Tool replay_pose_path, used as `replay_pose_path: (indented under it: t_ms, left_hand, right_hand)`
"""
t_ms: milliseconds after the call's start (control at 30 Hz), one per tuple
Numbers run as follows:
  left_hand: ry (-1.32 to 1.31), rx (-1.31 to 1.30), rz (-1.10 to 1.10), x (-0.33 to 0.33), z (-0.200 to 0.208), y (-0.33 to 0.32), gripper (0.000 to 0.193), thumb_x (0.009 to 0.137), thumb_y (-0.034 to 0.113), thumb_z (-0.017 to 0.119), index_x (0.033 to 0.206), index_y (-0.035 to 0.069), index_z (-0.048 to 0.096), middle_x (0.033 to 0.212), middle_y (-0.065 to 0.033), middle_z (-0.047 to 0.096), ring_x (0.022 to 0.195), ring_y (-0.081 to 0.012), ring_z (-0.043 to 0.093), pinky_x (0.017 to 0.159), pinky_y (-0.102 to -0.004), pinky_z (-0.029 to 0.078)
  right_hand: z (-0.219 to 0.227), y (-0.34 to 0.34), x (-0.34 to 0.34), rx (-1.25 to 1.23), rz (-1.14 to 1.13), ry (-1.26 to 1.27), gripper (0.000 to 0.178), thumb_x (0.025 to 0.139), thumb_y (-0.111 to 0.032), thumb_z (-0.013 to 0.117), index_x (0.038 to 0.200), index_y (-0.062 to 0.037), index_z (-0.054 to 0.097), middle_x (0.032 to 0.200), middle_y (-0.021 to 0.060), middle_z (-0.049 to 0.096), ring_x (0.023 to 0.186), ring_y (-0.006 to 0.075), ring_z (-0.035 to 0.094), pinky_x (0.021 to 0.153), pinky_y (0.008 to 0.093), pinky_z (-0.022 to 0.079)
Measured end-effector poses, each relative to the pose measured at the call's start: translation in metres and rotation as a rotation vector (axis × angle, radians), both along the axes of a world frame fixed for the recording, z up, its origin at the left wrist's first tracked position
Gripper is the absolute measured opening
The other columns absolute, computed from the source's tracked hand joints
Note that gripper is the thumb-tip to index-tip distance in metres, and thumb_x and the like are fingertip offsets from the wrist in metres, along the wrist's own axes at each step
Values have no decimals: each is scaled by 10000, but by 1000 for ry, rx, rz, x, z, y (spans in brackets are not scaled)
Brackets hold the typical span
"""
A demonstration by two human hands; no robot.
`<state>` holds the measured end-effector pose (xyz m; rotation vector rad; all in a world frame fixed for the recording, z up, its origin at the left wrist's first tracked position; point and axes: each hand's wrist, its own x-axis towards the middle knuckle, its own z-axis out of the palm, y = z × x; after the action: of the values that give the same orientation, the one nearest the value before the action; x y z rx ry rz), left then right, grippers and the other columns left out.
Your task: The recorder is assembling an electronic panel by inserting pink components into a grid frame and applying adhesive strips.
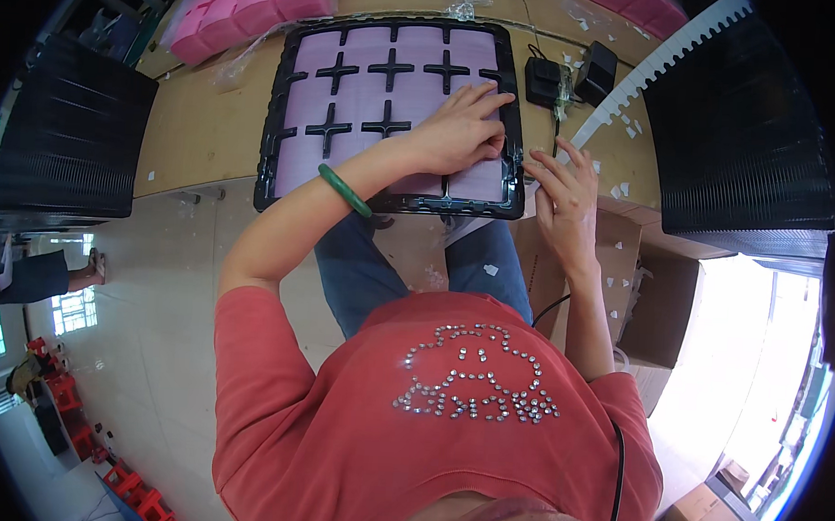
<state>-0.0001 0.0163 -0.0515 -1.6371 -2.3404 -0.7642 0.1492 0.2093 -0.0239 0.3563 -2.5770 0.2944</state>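
A black plastic tray [264,184] lies at the table's front edge, holding pale pink foam [360,86] with black cross-shaped dividers showing through. My left hand [456,132], with a green bangle on its wrist, rests over the tray's right part. Its forefingers stretch to the right rim; the others are bent, and nothing shows in it. Beside that rim, my right hand [567,192] has the lower end of a long white notched strip [644,79] between thumb and fingers. Its fingertips are close to the tray's edge; whether they touch it I cannot tell.
Tall stacks of black trays stand left [74,134] and right [740,135]. Wrapped pink foam blocks [251,11] sit at the back left. Black power adapters [595,73] and white scraps lie right of the tray. An open cardboard box [662,304] stands below at right.
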Motion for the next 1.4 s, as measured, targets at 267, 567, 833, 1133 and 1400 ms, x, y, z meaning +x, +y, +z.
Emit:
replay_pose_path:
  t_ms: [267, 567, 833, 1133, 1400]
  left_hand:
    - [-267, 118, -99, -2, 13, -15, 118, 898, 177, 694, 982, 112, 644, 1539, -115, 401, 1471, -365, 253, 1175, -469, 266]
    - [-31, 181, 5, 8, 15, -27, 274, 843, 138, 715, 1117, 134, 711, 1150, -57, 591, 1111, -278, 536, 968, -401, 421]
    - [82, 73, -7, 21, 11, -30, 273, 835, 198, 716, 1103, 142, 729, 1083, -25, 604, 1073, -245, 554, 929, -388, 423]
    - [52, -23, 15, 42, 10, -36, 248, 863, 246, 697, 1095, 162, 728, 1111, -5, 601, 1065, -198, 566, 954, -404, 397]
    - [-42, -51, -13, 67, 18, -52, 215, 903, 271, 672, 1074, 154, 729, 1059, -3, 623, 1053, -200, 575, 975, -413, 375]
  right_hand:
    - [-2, -29, -10, -427, -43, -154, 143, 837, -204, 734, 908, -80, 741, 792, 37, 653, 864, 245, 535, 803, 371, 433]
    - [-9, -32, -17, -518, -113, -223, 171, 807, -207, 735, 742, -53, 703, 679, 47, 619, 778, 242, 538, 741, 369, 438]
    - [-3, -29, -21, -354, -124, -244, 167, 803, -228, 727, 760, -69, 694, 713, 48, 630, 787, 250, 543, 751, 376, 442]
    - [5, -31, -25, -258, -103, -22, 98, 835, -146, 693, 921, -97, 696, 878, 33, 655, 894, 265, 544, 809, 388, 431]
    - [-6, -42, -47, -129, 79, 70, 151, 808, -67, 669, 953, -87, 710, 981, 48, 657, 998, 284, 555, 858, 403, 447]
